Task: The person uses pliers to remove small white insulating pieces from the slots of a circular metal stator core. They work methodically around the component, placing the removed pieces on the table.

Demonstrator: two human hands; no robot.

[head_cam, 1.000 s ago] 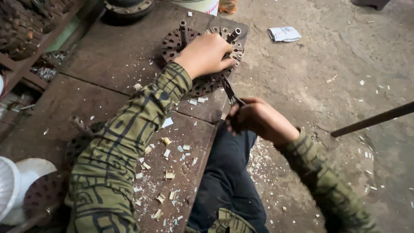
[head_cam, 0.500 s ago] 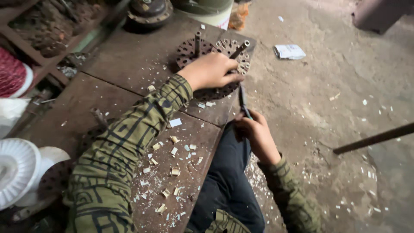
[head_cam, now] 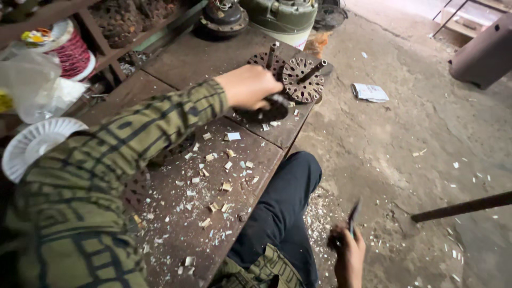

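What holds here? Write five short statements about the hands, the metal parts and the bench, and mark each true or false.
1. The left hand rests on a dark round metal part on the bench. True.
2. The right hand is up on the bench beside the left hand. False: it is low, off the bench, above the floor.
3. The right hand holds a thin dark tool. True.
4. Small pale scraps lie scattered over the bench top. True.
5. The slotted metal disc lies on the floor. False: it sits on the bench near the far corner, just beyond the left hand.
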